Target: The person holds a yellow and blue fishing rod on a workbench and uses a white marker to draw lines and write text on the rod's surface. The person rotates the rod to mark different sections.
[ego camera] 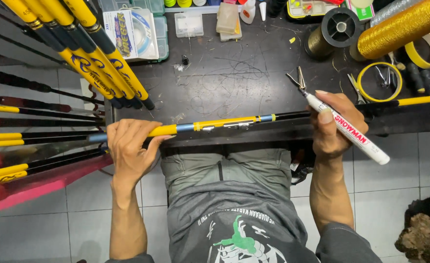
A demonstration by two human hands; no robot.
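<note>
A long yellow, blue and black fishing rod lies level across the front edge of a dark workbench. My left hand grips the rod's yellow part at the left. My right hand holds the rod's black part and also a white marker pen, whose tip points up and left. A metal reel seat sits on the rod between my hands.
Several yellow and black rods lean in from the upper left and left. The bench holds small plastic boxes, spools of gold thread, tape rings, small scissors and loose thread. White floor tiles lie below.
</note>
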